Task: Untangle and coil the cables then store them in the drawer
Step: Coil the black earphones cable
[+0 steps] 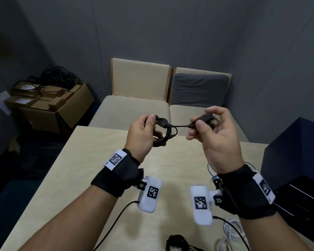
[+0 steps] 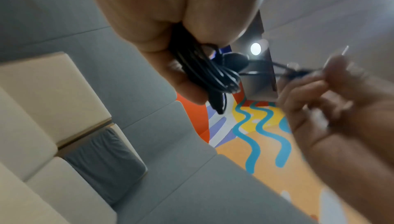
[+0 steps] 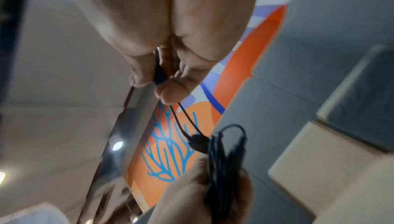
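I record the left hand (image 1: 141,134) clenched round a thin black cable wound in a small coil (image 1: 164,132), held in the air above the pale wooden bench (image 1: 98,169). A short strand runs straight from the coil to the right hand (image 1: 216,140), which pinches the cable's small black end block (image 1: 206,118). A second black cable bundle (image 1: 177,241) and a loose white cable (image 1: 232,230) lie at the bench's near edge. White wrist tags (image 1: 115,159) bear square black codes. I cannot read the white labels (image 1: 26,86) on the brown cardboard boxes (image 1: 49,113).
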